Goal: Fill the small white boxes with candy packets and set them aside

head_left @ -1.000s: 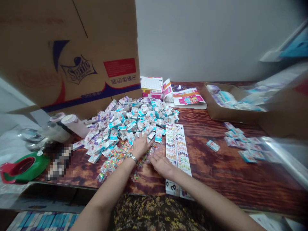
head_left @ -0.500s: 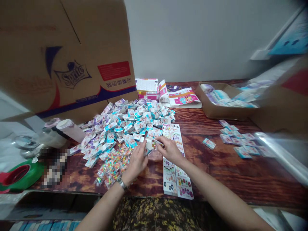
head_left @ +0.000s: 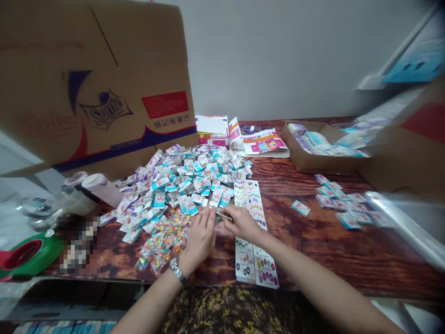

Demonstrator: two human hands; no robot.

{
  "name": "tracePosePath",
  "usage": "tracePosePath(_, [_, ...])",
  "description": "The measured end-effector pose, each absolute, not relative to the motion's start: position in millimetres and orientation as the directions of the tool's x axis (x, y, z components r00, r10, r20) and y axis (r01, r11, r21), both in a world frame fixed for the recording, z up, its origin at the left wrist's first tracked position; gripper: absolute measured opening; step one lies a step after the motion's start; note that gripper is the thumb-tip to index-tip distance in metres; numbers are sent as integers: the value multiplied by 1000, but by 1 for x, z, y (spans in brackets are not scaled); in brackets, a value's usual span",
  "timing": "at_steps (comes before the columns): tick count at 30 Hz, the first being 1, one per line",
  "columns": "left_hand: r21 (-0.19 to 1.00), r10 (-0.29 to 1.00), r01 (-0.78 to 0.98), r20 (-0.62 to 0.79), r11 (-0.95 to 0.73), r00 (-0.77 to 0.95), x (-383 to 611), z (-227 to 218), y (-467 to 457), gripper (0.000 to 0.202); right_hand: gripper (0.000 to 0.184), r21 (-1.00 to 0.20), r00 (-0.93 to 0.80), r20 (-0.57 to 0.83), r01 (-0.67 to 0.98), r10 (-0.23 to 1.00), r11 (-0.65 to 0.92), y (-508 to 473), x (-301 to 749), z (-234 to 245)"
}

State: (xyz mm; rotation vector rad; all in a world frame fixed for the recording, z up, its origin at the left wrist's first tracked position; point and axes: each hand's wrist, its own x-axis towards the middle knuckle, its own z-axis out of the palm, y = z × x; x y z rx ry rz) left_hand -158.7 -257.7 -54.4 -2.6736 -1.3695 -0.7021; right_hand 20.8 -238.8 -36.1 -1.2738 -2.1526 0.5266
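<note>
Both hands meet over the table in front of a heap of small blue, purple and white cardboard boxes (head_left: 201, 178). My left hand (head_left: 201, 237) is closed, back of the hand up, around a small box (head_left: 224, 216) that its fingers mostly hide. My right hand (head_left: 241, 224) pinches the same box from the right; only a thin pale edge shows at its fingertips. Under and beside my right wrist lie two stacks of printed strips (head_left: 248, 260) with rows of coloured ovals. Left of my left hand is a pile of clear sachets with bright candy-like pieces (head_left: 165, 241).
A large Sprite carton (head_left: 139, 69) stands at the back left. Tumblers (head_left: 100, 188) and green tape (head_left: 34, 255) sit at left. An open tray (head_left: 323, 162) holds more boxes; several boxes (head_left: 342, 204) lie at right near a clear plastic roll (head_left: 403, 227). Flattened packaging (head_left: 266, 143) lies behind.
My left hand has turned over the small box and now covers most of it. The right fingers have shifted slightly down; the box's printed face no longer shows.
</note>
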Motion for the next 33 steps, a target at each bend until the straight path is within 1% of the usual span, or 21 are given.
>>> tracePosePath(1, [138,738,768,423,-625,525,-160,-55,-258,67,13,-681,-414,193,596,890,425,-235,26,-34])
tracePosePath(3, [136,725,749,410,-649,554,-161,-56,-259,69,12,-819,-532,30,472,846,326,-226,36,-32])
tracePosePath(4, [142,723,742,405,-655,560,-160,-56,-259,70,12,-855,-582,-27,434,813,283,-223,40,-31])
tracePosePath(5, [151,720,736,405,-660,563,-160,-58,-259,71,11,-865,-605,-63,430,794,260,-221,42,-30])
tracePosePath(7, [165,711,722,415,-672,568,-159,-60,-260,71,9,-819,-558,-62,502,828,277,-220,41,-28])
tracePosePath(9, [183,698,704,437,-686,567,-158,-63,-259,72,11,-753,-461,10,580,887,310,-224,37,-28])
tracePosePath(11, [224,696,679,431,-699,575,-159,-64,-258,73,12,-750,-377,47,598,925,282,-228,32,-31])
tracePosePath(12, [254,695,660,418,-707,585,-160,-65,-258,74,14,-778,-342,40,579,939,244,-229,31,-33])
tracePosePath(14, [333,694,610,381,-719,610,-163,-64,-258,77,18,-858,-310,-24,495,951,139,-229,33,-41])
tracePosePath(16, [432,706,564,339,-704,621,-167,-63,-258,78,22,-930,-370,-122,366,921,24,-228,37,-48])
tracePosePath(18, [520,725,530,301,-670,620,-169,-62,-259,77,24,-961,-467,-180,270,866,-54,-227,42,-50])
tracePosePath(19, [550,730,517,287,-656,621,-169,-62,-260,77,24,-963,-495,-182,264,850,-52,-227,43,-50])
tracePosePath(21, [574,723,494,281,-653,631,-168,-63,-261,77,24,-941,-493,-124,334,861,55,-229,44,-46])
tracePosePath(23, [560,706,482,294,-674,644,-166,-65,-261,77,23,-862,-457,-34,463,889,206,-232,41,-41])
tracePosePath(25, [528,701,498,308,-688,643,-162,-68,-261,79,22,-780,-402,27,564,915,271,-236,36,-40])
tracePosePath(27, [498,713,532,309,-685,629,-159,-71,-261,79,20,-762,-324,27,605,946,229,-241,31,-42])
tracePosePath(30, [465,714,554,319,-690,623,-156,-74,-263,79,14,-785,-229,32,597,973,166,-245,27,-50])
tracePosePath(32, [459,712,553,336,-696,617,-156,-75,-263,78,10,-817,-221,38,554,975,157,-247,27,-53])
tracePosePath(33, [462,715,553,342,-693,610,-157,-75,-263,78,10,-850,-240,15,508,971,139,-248,28,-54])
